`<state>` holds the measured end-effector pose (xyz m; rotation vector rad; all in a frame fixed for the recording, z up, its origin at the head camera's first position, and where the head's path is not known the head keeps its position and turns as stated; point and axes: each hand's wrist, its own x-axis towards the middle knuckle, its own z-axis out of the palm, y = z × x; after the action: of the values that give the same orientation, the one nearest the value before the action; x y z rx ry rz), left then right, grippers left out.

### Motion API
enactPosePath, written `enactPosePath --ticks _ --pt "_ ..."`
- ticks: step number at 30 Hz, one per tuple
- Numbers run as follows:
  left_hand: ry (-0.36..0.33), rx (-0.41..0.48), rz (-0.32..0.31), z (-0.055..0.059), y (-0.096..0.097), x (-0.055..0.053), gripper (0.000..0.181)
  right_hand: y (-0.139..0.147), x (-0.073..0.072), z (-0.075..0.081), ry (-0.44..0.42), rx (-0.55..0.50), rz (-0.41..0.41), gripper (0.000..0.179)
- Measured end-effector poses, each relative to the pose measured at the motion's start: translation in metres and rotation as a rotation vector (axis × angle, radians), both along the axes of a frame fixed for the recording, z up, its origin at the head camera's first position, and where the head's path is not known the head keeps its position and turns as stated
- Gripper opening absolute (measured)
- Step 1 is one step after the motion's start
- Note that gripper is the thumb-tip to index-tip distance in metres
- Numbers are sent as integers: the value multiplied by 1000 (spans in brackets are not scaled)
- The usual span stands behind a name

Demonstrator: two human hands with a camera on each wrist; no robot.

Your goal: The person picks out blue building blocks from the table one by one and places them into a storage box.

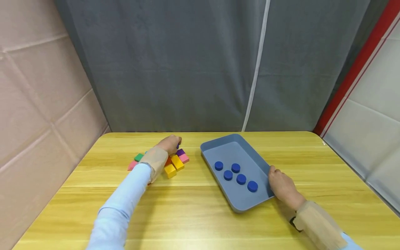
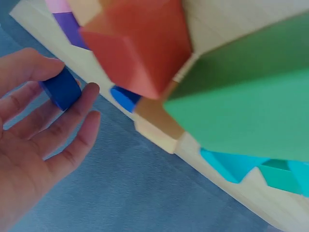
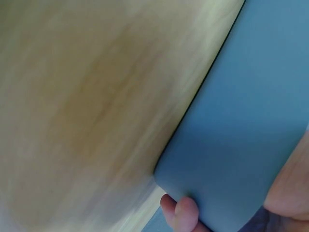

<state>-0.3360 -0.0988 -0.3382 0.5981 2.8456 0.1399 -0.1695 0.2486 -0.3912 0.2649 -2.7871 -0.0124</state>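
My left hand (image 1: pixel 168 143) is over the far side of a pile of coloured blocks at the left of the table. In the left wrist view, its thumb and fingers pinch a blue disc (image 2: pixel 62 90) by its sides. The right hand (image 1: pixel 283 187) grips the right wall of a grey-blue tray (image 1: pixel 233 150), near its closest corner. Several blue discs (image 1: pixel 241 179) lie flat inside that tray. Fingertips (image 3: pixel 186 214) curl round the tray's edge in the right wrist view.
Yellow blocks (image 1: pixel 170 171), a pink block (image 1: pixel 184 158), a purple block (image 1: pixel 180 152) and a green block (image 1: pixel 139 157) lie around my left wrist. Another blue disc (image 2: pixel 124 98) sits beside a red block (image 2: pixel 140 48). Behind the wooden table (image 1: pixel 187 222) hangs a grey curtain (image 1: pixel 175 69).
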Motion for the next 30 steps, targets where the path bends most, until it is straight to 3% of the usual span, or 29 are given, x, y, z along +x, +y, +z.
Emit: enactPosePath --ticks 12,20,24,30 --pt "130 68 -179 13 22 7 31 0 0 0 9 1 -6 16" --pt "189 184 -295 15 41 9 27 1 1 0 0 -11 -18 17" --pt "209 229 -332 15 55 11 25 1 2 1 -4 -8 -22 16" --pt "223 207 -356 15 76 14 28 1 3 1 2 -3 -25 15"
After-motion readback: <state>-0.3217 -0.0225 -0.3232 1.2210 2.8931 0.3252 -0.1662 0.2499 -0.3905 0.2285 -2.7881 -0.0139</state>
